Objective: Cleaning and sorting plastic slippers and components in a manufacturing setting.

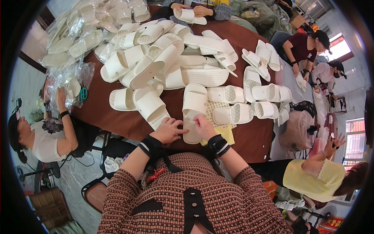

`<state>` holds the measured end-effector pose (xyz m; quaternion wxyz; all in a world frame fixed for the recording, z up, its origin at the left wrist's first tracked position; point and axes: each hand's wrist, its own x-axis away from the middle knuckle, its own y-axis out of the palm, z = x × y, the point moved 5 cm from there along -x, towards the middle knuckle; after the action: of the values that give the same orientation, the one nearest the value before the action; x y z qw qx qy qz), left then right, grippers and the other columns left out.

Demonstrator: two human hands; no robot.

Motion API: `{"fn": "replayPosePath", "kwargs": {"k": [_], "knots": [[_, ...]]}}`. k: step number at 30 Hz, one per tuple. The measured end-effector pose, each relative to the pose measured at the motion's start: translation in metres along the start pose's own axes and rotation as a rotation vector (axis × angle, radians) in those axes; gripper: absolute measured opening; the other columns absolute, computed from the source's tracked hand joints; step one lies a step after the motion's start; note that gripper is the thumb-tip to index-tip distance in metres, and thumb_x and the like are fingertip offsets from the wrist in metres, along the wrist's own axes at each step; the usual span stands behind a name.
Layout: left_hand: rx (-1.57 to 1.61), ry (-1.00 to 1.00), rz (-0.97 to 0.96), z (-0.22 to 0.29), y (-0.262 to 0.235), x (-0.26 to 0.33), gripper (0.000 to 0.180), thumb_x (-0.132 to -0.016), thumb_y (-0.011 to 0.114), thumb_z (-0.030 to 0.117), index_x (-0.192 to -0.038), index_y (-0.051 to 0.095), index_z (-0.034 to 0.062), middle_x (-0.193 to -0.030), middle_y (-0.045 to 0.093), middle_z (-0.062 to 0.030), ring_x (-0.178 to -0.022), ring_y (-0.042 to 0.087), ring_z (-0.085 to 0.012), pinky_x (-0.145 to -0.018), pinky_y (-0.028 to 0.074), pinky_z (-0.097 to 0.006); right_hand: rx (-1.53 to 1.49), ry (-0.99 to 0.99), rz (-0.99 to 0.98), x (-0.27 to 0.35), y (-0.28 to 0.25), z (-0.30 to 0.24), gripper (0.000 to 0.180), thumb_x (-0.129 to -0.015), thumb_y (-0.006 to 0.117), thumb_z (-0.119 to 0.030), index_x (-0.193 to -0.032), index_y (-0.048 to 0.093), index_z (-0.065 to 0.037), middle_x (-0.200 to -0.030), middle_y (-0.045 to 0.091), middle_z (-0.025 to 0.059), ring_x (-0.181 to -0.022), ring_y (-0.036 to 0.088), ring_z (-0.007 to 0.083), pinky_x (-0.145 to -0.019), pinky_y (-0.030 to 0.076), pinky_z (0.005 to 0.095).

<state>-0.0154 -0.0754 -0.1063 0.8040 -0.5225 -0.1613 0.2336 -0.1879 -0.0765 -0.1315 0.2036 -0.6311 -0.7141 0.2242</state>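
A white slide slipper lies upright in front of me, its toe pointing away and its heel toward my body. My left hand is beside its left edge, fingers stretched out and apart, with fingertips touching the heel part. Over the right side of the insole, my right hand has its fingers curled into a pinch; whatever is between them is hidden. Another white slipper lies just beyond my left hand. To the right are a sheet of small stickers and a yellow paper, partly under my right wrist.
A large heap of white slippers covers the brown table. Bagged slippers are piled at the far left, near teal-handled scissors. Several slippers lie at the right. Other people sit around, one handling a slipper across the table.
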Motion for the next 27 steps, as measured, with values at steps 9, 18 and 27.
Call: {"fn": "replayPosePath", "kwargs": {"k": [9,18,27], "knots": [[-0.015,-0.001,-0.004,0.000,0.000,0.000,0.048,-0.073,0.068,0.027,-0.120,0.056,0.0318,-0.116,0.047,-0.0027,-0.102,0.046,-0.0242,-0.092,0.033,-0.043,0.506,-0.287,-0.295,-0.011,-0.006,-0.016,0.022,-0.072,0.053,0.000,-0.092,0.048,-0.005,-0.090,0.056,0.0151,-0.092,0.054,0.0335,-0.080,0.045,0.0399],[-0.023,-0.012,-0.009,0.001,0.002,0.001,0.050,-0.073,0.068,0.027,-0.121,0.055,0.0332,-0.116,0.047,-0.0024,-0.103,0.046,-0.0243,-0.092,0.033,-0.042,0.461,-0.188,-0.208,-0.006,-0.004,-0.007,0.023,-0.073,0.052,0.001,-0.095,0.047,-0.004,-0.093,0.055,0.0156,-0.094,0.053,0.0342,-0.079,0.045,0.0411],[-0.012,-0.011,-0.014,-0.001,0.004,0.001,0.049,-0.073,0.068,0.026,-0.121,0.055,0.0336,-0.117,0.046,-0.0025,-0.104,0.046,-0.0250,-0.092,0.033,-0.043,0.273,-0.105,0.043,0.012,-0.027,0.003,0.019,-0.081,0.049,-0.006,-0.099,0.054,-0.004,-0.083,0.060,0.0174,-0.085,0.058,0.0363,-0.073,0.047,0.0419]]}}
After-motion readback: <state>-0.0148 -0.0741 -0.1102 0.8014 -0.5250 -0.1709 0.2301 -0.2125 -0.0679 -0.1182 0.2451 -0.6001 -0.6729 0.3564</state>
